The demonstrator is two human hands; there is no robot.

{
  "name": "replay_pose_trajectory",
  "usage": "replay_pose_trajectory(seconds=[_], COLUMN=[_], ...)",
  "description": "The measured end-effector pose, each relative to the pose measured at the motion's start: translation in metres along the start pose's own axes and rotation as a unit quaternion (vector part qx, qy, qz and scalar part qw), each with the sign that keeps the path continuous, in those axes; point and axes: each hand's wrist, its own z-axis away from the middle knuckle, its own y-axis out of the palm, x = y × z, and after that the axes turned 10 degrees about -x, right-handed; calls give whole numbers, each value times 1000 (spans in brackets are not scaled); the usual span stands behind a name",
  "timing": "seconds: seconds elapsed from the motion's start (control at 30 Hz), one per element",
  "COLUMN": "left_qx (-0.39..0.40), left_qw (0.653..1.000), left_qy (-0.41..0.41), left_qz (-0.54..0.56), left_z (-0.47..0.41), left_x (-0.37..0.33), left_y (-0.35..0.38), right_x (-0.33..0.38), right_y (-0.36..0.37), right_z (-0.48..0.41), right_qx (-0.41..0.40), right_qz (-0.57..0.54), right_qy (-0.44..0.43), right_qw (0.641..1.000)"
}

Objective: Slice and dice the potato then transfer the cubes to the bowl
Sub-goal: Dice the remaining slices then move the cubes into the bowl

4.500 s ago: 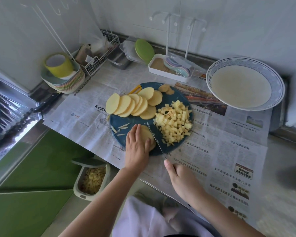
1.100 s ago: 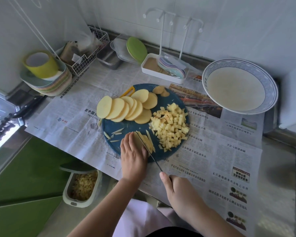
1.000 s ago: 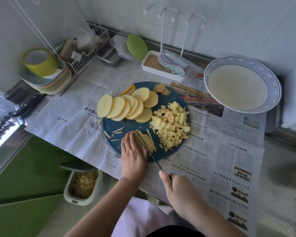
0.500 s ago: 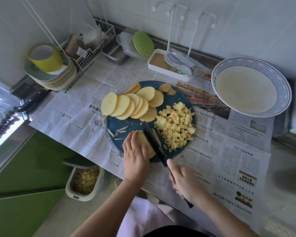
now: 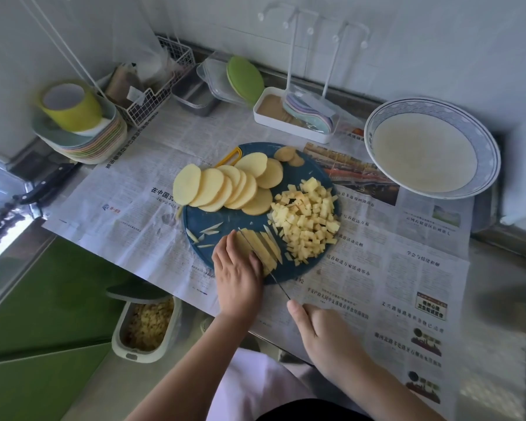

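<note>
The left hand (image 5: pixel 239 268) lies flat, fingers straight, pressing the potato strips (image 5: pixel 266 246) onto the blue cutting board (image 5: pixel 234 217). The right hand (image 5: pixel 322 332) grips the knife (image 5: pixel 278 284), with its blade across those strips. Potato cubes (image 5: pixel 307 220) are piled just right of them and round slices (image 5: pixel 225 186) are fanned behind, while the bowl (image 5: pixel 431 105) stands well apart at far right on the newspaper (image 5: pixel 128 208) covering the desk.

I see round, pale-yellow potato slices (image 5: pixel 231 186) fanned out and overlapping across the far left of the blue cutting board (image 5: pixel 231 220). A heap of small cubes (image 5: pixel 307 220) sits on the board's right side. At its near edge one slice, cut into strips (image 5: pixel 266 247), lies flat with the knife (image 5: pixel 278 284) blade standing in it. The wide, blue-rimmed bowl (image 5: pixel 431 106) rests on the worktop (image 5: pixel 498 299), well apart at far right.
</note>
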Motion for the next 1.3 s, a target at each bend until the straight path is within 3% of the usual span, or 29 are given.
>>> replay_pose_trajectory(seconds=[0.27, 0.6, 0.7, 0.8, 0.87, 1.07, 1.3], left_qx=[-12, -2, 4, 7, -3, -18, -4], left_qw=[998, 999, 1000, 998, 997, 999, 1000], left_qy=[57, 25, 2, -40, -55, -18, -30], left_qz=[-28, -27, 1, 43, 58, 21, 6], left_z=[-1, -2, -3, -1, -2, -2, -1], left_x=[9, 1, 0, -2, -4, -3, -2], left_y=[7, 3, 1, -2, -4, -2, -1], right_x=[2, 8, 3, -3, -4, 2, 4], right_y=[12, 20, 9, -6, -9, -12, -6], right_z=[-4, -31, -34, -37, -37, -20, -9], right_qx=[0, 2, 26, 76, 90, 67, 45], right_qz=[82, 92, -14, -187, -211, -166, -91], right_qy=[12, 18, 56, 137, 145, 81, 55], right_qw=[997, 996, 998, 970, 963, 980, 993])
